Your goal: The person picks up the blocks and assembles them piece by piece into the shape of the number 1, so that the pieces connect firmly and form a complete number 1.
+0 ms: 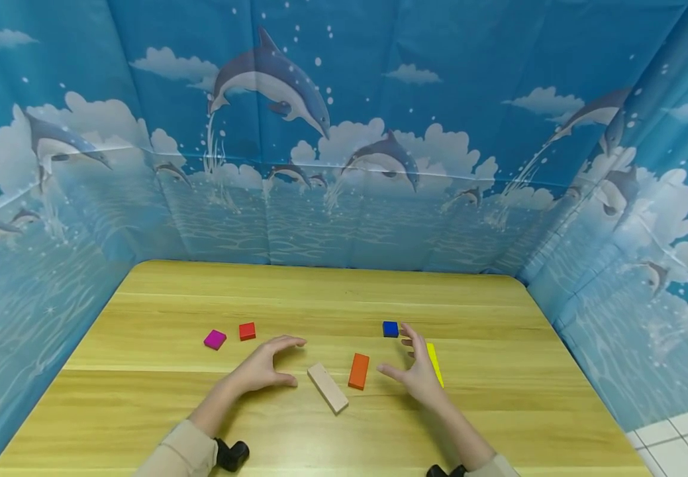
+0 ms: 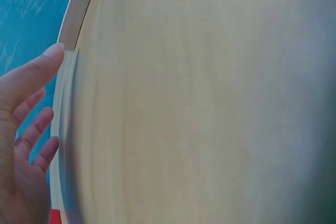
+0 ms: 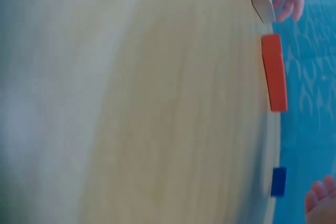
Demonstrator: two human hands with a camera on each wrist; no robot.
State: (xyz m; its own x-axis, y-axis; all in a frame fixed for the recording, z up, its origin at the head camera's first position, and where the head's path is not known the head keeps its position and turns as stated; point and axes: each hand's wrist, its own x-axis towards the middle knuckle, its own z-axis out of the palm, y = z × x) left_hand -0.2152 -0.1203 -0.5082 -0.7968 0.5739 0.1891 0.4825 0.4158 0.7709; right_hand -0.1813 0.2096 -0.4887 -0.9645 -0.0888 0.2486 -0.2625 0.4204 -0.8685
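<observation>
My left hand [image 1: 263, 368] is held with thumb and fingers spread, just left of a plain wooden block [image 1: 328, 389]; nothing is between its fingers. On the other side, my right hand [image 1: 418, 371] has its fingers spread too and holds nothing. An orange block [image 1: 358, 371] lies between the wooden block and the right thumb. By the right fingertips sits a small blue block [image 1: 390, 329]. A yellow block [image 1: 435, 364] lies just right of that hand, partly hidden by it. In the right wrist view the orange block [image 3: 274, 73] and blue block [image 3: 279, 182] line the table's far side.
A red block [image 1: 247, 331] and a magenta block [image 1: 215, 340] lie beyond the left hand, towards the left. The wood-grain table [image 1: 332, 291] is bordered at the back and sides by a blue dolphin-print curtain [image 1: 344, 225]. White tiles [image 1: 677, 444] show at the lower right.
</observation>
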